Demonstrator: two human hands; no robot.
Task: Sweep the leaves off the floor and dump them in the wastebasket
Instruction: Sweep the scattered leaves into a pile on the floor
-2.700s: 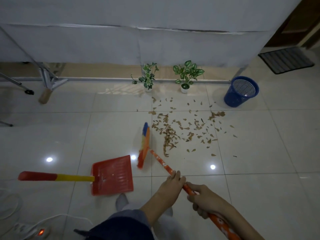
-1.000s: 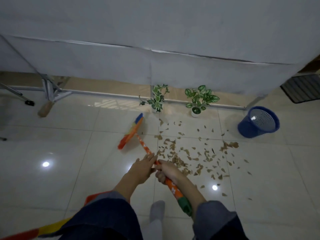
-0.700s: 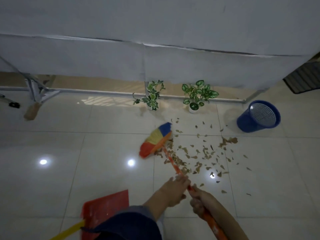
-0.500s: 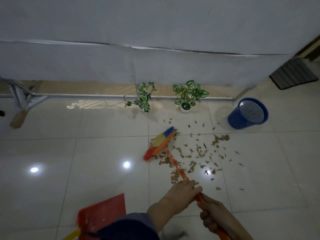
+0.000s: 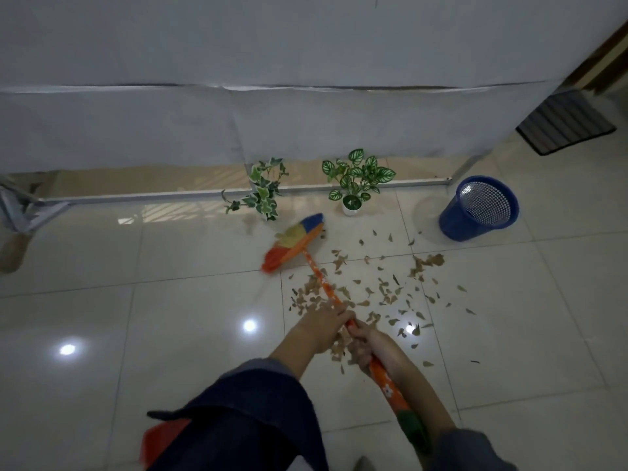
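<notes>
While both the left hand [image 5: 321,329] and the right hand [image 5: 368,345] grip the broom [image 5: 299,241] handle with fingers wrapped tight, its bristle head rests left of the leaves [image 5: 370,294], the wastebasket [image 5: 477,209] standing beyond them to the right.

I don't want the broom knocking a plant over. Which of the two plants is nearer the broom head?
The trailing ivy plant, the left of the two. The broom head lies just below it; the broad-leaved plant in the white pot stands farther right.
</notes>
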